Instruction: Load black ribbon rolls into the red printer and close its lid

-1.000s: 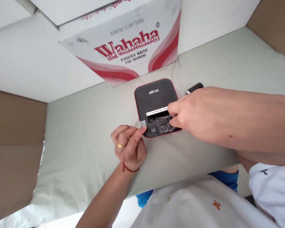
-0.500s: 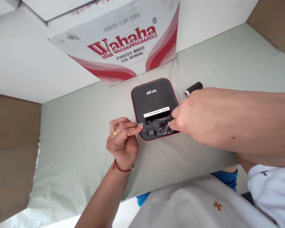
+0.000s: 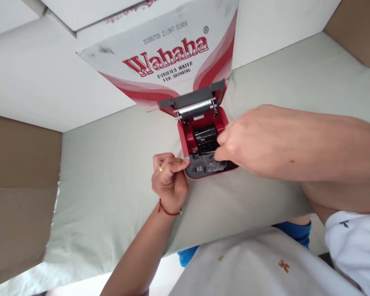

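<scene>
A small dark grey printer with red trim (image 3: 189,142) sits on the pale green cloth (image 3: 111,172). Its lid (image 3: 193,100) stands open and tilted back, showing a red compartment with a black roll (image 3: 206,137) inside. My left hand (image 3: 169,181) is curled, its fingertips pressed against the printer's left front corner. My right hand (image 3: 253,137) reaches over the printer's right side, fingers pinched at the front of the open compartment by a clear plastic piece (image 3: 214,164). What the fingers grip is hidden.
A white and red Wahaha water carton (image 3: 169,53) stands just behind the printer. Brown cardboard (image 3: 18,193) lines the left side and the far right corner. A white patterned cloth (image 3: 259,267) lies over my lap at the bottom.
The printer's lid was shut and now stands open, baring the red inside. My right hand moved slightly up and left; the black roll on the cloth is now hidden behind it.
</scene>
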`<state>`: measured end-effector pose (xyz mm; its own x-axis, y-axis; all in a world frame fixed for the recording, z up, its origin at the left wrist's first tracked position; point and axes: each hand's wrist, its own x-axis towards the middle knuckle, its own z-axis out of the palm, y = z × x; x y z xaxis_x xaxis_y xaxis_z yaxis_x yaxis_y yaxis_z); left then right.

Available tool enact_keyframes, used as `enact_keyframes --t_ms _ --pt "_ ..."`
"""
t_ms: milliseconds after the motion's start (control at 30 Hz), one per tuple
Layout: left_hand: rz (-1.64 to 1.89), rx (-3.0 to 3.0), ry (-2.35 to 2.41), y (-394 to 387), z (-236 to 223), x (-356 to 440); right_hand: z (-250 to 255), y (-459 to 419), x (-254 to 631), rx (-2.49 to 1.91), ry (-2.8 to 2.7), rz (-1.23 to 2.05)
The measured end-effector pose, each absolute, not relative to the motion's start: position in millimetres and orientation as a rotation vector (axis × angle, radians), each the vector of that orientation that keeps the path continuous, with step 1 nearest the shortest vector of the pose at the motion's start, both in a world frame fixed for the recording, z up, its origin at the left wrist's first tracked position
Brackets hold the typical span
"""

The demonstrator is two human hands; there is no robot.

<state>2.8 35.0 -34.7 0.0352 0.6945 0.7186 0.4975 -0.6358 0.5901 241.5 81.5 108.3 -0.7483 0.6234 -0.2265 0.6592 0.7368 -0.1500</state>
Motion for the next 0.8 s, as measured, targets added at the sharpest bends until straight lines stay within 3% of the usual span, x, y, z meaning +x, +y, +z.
enact_keyframes --t_ms 233,400,633,800 --pt "1.619 2.431 1.421 24.0 -42.6 -0.2 91.9 100.8 198.7 1.388 2.711 -0.265" --pt "1.8 2.631 1.129 19.7 -31.1 6.8 79.6 111.2 199.9 1.477 2.55 -0.295" --pt "1.496 2.907 1.005 14.0 -24.2 15.3 80.0 116.9 199.5 1.491 2.491 -0.288" --pt "1.48 2.849 0.969 14.9 -24.3 13.4 78.7 117.0 201.0 1.437 2.513 -0.249"
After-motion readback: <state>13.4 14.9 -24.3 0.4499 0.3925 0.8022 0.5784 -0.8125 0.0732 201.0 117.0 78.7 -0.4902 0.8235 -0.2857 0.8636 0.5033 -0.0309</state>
